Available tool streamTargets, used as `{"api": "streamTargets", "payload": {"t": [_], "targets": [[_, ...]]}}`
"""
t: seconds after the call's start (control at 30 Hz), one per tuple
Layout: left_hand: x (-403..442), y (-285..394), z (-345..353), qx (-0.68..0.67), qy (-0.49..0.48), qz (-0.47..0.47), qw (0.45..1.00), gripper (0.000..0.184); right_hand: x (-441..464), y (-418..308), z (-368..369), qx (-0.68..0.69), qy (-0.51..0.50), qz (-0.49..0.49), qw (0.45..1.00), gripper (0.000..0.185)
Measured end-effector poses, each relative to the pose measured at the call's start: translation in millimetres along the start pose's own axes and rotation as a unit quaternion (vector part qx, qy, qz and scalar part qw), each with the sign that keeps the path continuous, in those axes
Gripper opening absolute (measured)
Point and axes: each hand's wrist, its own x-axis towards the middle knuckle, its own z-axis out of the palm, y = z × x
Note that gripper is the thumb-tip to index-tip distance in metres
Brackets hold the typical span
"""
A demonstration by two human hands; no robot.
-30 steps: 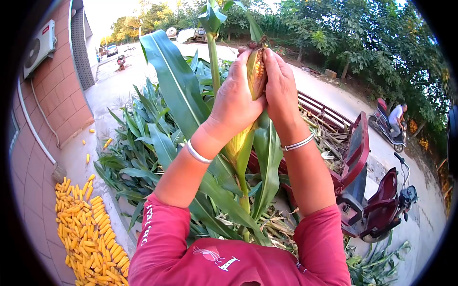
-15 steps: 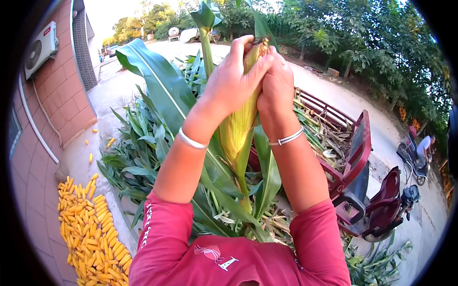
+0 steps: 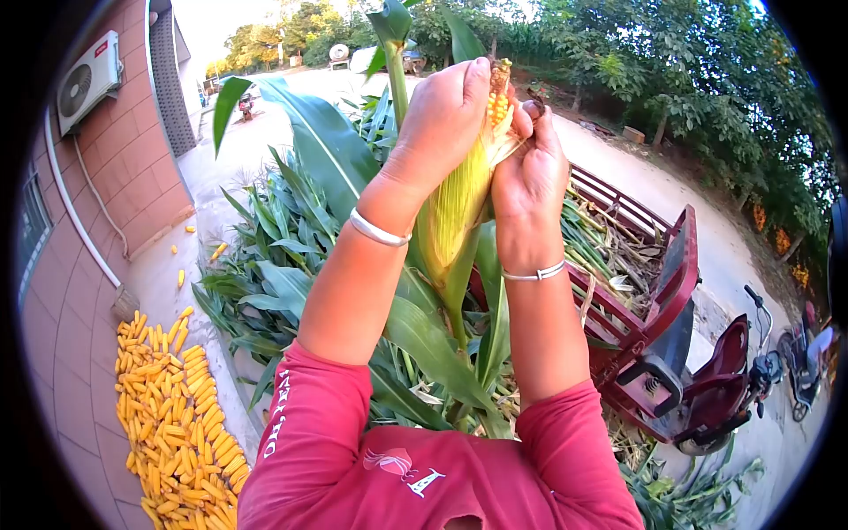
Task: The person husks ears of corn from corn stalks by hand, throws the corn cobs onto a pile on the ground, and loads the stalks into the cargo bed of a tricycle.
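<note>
An ear of corn (image 3: 450,216) in yellow-green husk stands upright on a green corn stalk (image 3: 398,88). Yellow kernels show at its brown tip, where the husk is parted. My left hand (image 3: 444,110) is closed around the upper left side of the ear, near the tip. On the right side, my right hand (image 3: 533,163) has its fingers bent onto a peeled-back piece of husk and some brown silk. Long green leaves (image 3: 329,146) spread around the stalk.
Husked yellow cobs (image 3: 181,433) lie heaped by the brick wall (image 3: 84,353) at left. Cut green stalks (image 3: 274,256) are piled behind. A red cart (image 3: 676,283) with stalks stands at right, with a person on a scooter (image 3: 802,367) beyond.
My hands have moved apart at the ear's tip, the right one pulling husk to the right. More kernels show than half a second ago. The scooter has moved toward the right edge.
</note>
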Motion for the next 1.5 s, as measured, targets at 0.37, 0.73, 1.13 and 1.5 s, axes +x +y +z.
{"api": "streamTargets", "payload": {"t": [0.37,0.73,1.13,1.5], "targets": [[-27.2,11.1,7.6,-0.436,0.157,-0.172,0.869,0.033,-21.6,-5.8,26.3,-0.062,-0.024,-0.029,0.997,0.024],[-70.2,19.8,7.0,-0.648,0.079,-0.073,0.754,0.039,11.3,-42.2,-14.0,-0.261,0.022,-0.035,0.964,0.023],[-272.1,14.7,-34.5,-0.319,-0.063,-0.265,0.908,0.042,-55.6,-99.2,-155.5,-0.570,0.120,-0.060,0.811,0.029],[-265.2,19.5,-6.4,-0.487,-0.095,-0.320,0.807,0.041,-66.9,-103.3,-130.3,-0.695,-0.056,0.068,0.714,0.037]]}}
